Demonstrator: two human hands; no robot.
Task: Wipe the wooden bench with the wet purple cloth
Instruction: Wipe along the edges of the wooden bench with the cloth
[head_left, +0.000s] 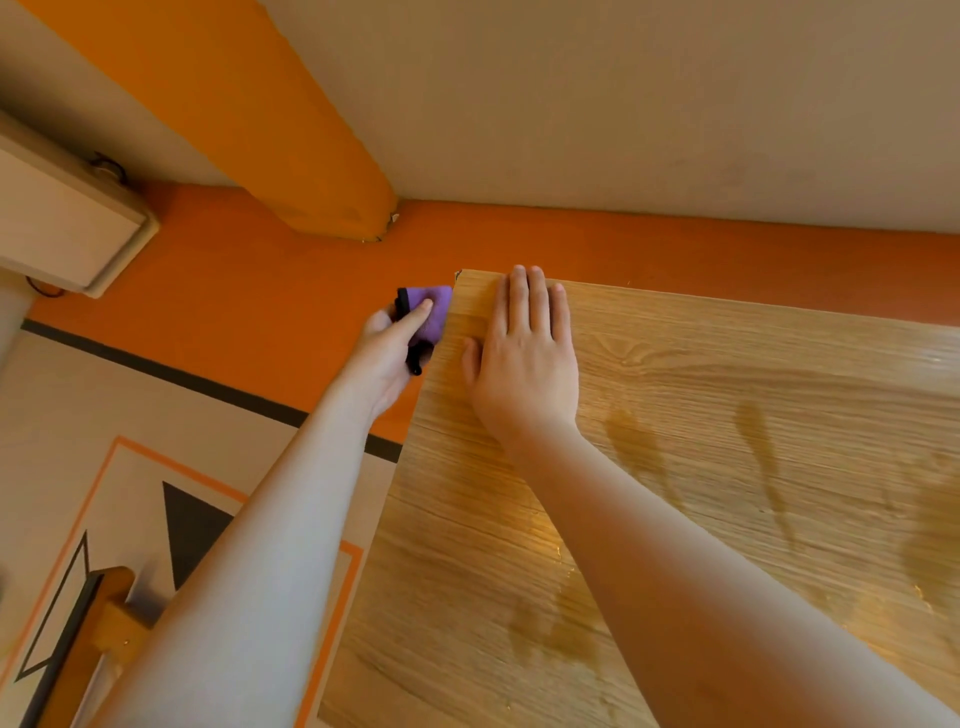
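The wooden bench (675, 467) fills the right and lower part of the head view, its light oak top streaked with wet marks. My left hand (387, 358) grips the purple cloth (434, 312), which has a black edge, and holds it against the bench's left side edge near the far corner. My right hand (524, 364) lies flat on the bench top next to that corner, fingers straight and pointing away from me.
An orange wall band (234, 291) and an orange beam (291, 130) run behind the bench. A pale box (62, 228) is mounted on the wall at the left. The floor (104, 519) at the lower left has orange lines and dark shapes.
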